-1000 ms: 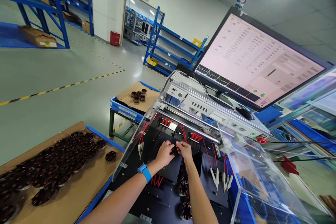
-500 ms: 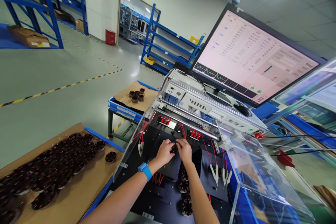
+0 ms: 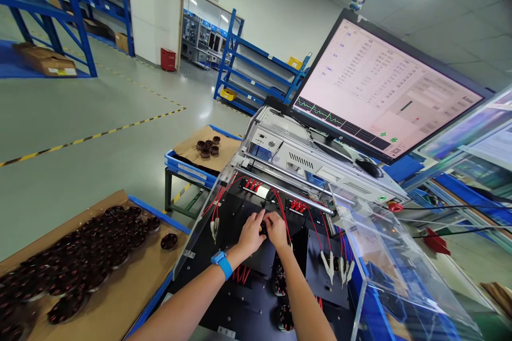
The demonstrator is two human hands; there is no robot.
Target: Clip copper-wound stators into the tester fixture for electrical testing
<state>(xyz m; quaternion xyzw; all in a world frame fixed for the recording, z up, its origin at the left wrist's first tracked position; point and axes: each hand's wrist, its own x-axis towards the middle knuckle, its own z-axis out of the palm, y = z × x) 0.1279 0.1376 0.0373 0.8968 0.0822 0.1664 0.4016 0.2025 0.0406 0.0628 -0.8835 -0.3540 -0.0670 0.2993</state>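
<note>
- The left hand [image 3: 251, 234] has its grip closed, thumb and fingers curled around a small dark part [image 3: 263, 228], mostly hidden by the fingers.
- The right hand [image 3: 277, 230] bends its fingertips to that same part; whether its grip is pinched shut, I cannot tell.
- The part sits between both hands, over the smooth, flat black desk [image 3: 248, 309] dotted with screws.
- Round dark coils [image 3: 285, 317] with pale rims stand in a row by the right forearm.
- Thin red wires [image 3: 316, 232] end in slim white clips [image 3: 328, 266].
- A clear, glossy plastic guard [image 3: 400, 287] flanks the right side.
- Leftward, many similar coils crowd brown cardboard [image 3: 136, 287].
</note>
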